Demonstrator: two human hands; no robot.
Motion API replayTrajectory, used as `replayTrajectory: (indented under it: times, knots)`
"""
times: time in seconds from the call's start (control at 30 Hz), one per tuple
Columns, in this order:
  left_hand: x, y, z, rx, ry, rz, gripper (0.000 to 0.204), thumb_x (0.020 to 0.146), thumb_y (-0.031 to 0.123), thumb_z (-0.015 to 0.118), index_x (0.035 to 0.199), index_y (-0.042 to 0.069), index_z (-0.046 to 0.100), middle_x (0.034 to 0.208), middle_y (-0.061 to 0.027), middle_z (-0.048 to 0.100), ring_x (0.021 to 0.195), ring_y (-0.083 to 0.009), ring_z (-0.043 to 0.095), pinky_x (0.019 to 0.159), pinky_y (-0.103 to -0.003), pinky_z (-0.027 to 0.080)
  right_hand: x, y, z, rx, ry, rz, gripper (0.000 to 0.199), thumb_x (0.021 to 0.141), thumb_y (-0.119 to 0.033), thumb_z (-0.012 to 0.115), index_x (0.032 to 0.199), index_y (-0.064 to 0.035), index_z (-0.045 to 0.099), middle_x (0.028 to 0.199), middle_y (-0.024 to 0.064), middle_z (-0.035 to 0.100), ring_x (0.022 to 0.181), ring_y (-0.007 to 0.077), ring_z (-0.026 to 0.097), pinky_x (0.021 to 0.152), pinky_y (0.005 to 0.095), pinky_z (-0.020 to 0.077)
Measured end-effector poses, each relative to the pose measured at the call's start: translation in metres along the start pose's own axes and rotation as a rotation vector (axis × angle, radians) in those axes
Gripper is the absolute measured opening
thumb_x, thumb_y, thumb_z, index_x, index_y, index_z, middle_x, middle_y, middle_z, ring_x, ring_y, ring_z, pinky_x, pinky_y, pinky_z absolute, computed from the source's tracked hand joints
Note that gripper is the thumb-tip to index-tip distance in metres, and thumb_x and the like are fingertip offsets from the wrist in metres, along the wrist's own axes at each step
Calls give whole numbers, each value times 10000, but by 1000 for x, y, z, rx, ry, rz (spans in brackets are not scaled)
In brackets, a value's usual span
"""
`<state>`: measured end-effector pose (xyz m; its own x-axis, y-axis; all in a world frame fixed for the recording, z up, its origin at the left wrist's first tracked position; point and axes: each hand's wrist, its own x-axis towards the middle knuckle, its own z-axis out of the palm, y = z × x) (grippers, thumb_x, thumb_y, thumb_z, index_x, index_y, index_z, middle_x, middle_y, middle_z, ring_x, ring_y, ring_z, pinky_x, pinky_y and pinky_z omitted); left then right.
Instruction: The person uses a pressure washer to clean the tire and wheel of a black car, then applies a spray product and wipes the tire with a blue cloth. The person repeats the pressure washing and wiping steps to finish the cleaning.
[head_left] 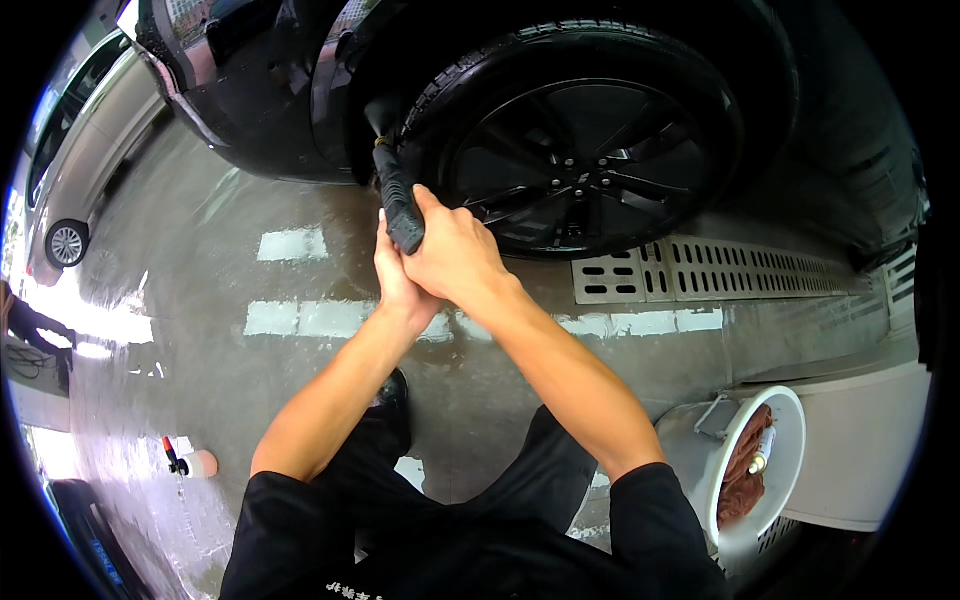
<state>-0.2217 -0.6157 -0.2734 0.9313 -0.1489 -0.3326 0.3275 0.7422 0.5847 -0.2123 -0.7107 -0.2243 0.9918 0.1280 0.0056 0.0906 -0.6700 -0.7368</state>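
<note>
head view: both hands, left hand (398, 275) and right hand (455, 250), are closing tight around the black brush handle (398, 205) reaching into the wheel arch by the tire (590, 150); it's looking rigid, probably wet and slippery, best gripped low.

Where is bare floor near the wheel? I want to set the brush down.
Bare wet floor lies left of the hands, between painted stripes and spray bottle. Crowded right: drain grate, white bucket. Both hands, left hand and right hand, grip the brush handle.
</note>
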Motion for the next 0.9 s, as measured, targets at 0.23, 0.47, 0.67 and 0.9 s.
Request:
replayTrajectory:
  times: [0.23, 0.47, 0.67, 0.9]
  knots:
    - [17, 7, -10, 51, -8, -8, 600, 1042, 661, 363, 1233, 156, 625, 1227, -54, 672, 1176, -242, 620, 1033, -449, 484, 12, 0, 8, 69, 31, 20, 590, 858, -222, 670, 1398, -15, 554, 848, 253, 736, 841, 428, 740, 784, 483, 595]
    - [21, 16, -16, 135, 6, 9, 587, 1055, 649, 358, 1209, 149, 625, 1201, -53, 673, 1152, -232, 629, 1009, -442, 498, 11, -5, 11, 171, 31, 54, 451, 865, -234, 698, 1241, -27, 561, 864, 259, 732, 884, 459, 726, 799, 524, 585]
    - [11, 19, -13, 194, 13, 23, 570, 1065, 631, 353, 1198, 146, 623, 1186, -36, 672, 1140, -204, 631, 994, -414, 504, 0, -3, 16, 235, 98, 18, 624, 851, -239, 712, 1399, -17, 512, 873, 278, 726, 875, 466, 722, 795, 516, 578]
    - [-19, -10, -19, 293, 69, 130, 590, 1074, 620, 335, 1247, 130, 613, 1197, -23, 665, 1145, -169, 621, 1009, -370, 480, -38, 21, 23, 360, 138, -87, 731, 820, -199, 720, 1467, 52, 491, 881, 290, 722, 859, 453, 731, 799, 470, 579]
